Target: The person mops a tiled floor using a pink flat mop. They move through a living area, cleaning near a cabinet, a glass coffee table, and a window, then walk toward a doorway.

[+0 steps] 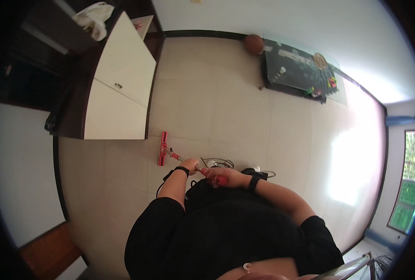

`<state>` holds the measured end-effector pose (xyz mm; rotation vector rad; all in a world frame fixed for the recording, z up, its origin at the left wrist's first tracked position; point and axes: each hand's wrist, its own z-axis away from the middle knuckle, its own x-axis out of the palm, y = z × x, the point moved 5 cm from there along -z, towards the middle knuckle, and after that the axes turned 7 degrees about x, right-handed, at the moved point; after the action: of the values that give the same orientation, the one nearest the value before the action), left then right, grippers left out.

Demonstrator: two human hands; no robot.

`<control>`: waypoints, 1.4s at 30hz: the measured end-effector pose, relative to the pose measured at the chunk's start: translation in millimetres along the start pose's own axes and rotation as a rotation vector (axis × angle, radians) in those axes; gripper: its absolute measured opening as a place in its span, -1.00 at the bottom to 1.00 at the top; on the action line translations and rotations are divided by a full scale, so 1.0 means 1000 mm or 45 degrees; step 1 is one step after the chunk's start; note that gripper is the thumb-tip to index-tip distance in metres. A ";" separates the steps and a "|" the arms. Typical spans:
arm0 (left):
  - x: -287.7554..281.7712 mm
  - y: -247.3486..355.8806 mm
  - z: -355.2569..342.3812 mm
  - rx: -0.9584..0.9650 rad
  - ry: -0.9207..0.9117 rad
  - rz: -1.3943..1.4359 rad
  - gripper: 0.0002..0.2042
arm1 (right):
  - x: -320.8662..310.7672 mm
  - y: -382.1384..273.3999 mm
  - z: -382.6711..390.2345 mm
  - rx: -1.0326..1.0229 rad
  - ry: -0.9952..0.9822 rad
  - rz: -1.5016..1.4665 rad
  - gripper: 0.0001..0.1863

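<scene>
A mop with a flat red head (162,151) rests on the tiled floor, ahead of me and to the left. Its thin pole slopes back toward my body, with red sections along it. My left hand (190,165) is closed around the middle part of the pole. Higher up, close to my belly, my right hand (230,177) grips the pole near its red upper end (220,181). Dark bands circle both wrists. Part of the pole is hidden behind my fingers.
Dark cables (222,162) lie on the floor just past my hands. A cream-doored cabinet (123,88) stands to the left. Against the far wall are a basketball (254,44) and a dark low table (291,70) with a glass top and small items. Beige tiles (235,107) stretch between them.
</scene>
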<state>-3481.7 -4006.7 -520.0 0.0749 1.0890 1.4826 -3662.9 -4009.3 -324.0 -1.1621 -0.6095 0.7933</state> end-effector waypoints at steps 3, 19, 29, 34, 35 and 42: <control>0.018 0.000 -0.005 0.036 0.132 -0.004 -0.80 | -0.009 0.021 0.022 0.252 0.087 -0.007 -0.58; 0.042 0.023 -0.125 -0.459 0.104 0.038 -0.63 | -0.028 0.351 0.563 1.354 1.865 -0.894 -0.74; 0.080 0.251 -0.266 -0.424 0.059 -0.086 -0.64 | 0.078 0.391 0.720 1.816 1.473 -1.342 -0.75; 0.085 0.328 -0.352 -0.388 -0.063 -0.123 -0.73 | -0.020 0.376 0.716 1.422 1.690 -1.161 -0.74; 0.090 0.338 -0.369 -0.400 -0.068 -0.085 -0.75 | -0.039 0.373 0.715 1.327 1.773 -1.211 -0.72; 0.117 0.421 -0.471 -0.281 -0.116 -0.126 -0.82 | -0.137 0.354 0.723 1.154 1.774 -0.996 -0.70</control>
<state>-4115.0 -4103.8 -572.4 -0.0651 0.8393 1.4867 -4384.1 -3647.9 -451.6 -0.3273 0.4695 -0.4803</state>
